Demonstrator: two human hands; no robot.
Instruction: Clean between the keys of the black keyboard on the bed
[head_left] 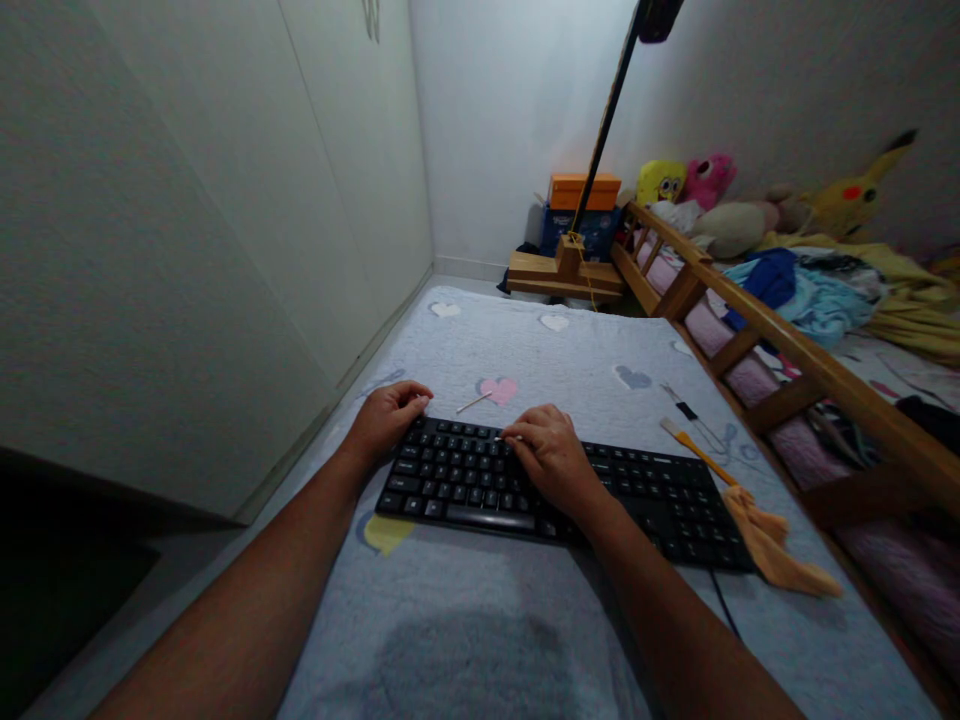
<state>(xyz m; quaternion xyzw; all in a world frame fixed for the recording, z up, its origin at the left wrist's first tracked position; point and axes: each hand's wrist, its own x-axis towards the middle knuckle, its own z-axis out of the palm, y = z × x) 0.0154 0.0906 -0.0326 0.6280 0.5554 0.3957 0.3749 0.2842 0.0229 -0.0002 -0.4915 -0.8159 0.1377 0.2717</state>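
A black keyboard [645, 490] lies across a pale blue blanket with heart patches. My left hand [386, 420] grips the keyboard's top left corner, fingers curled over its edge. My right hand [551, 455] rests on the keys near the middle, fingers pinched on a thin white cotton swab [508, 438] whose tip touches the keys. A second cotton swab [472, 403] lies on the blanket just beyond the keyboard, beside a pink heart.
An orange cloth [772, 545] and an orange-handled brush [694, 448] lie by the keyboard's right end, with a small black tool [686, 408] beyond. A wooden bed rail [757, 320] runs along the right. White cupboard doors [225, 200] stand left. A stand base [566, 272] sits ahead.
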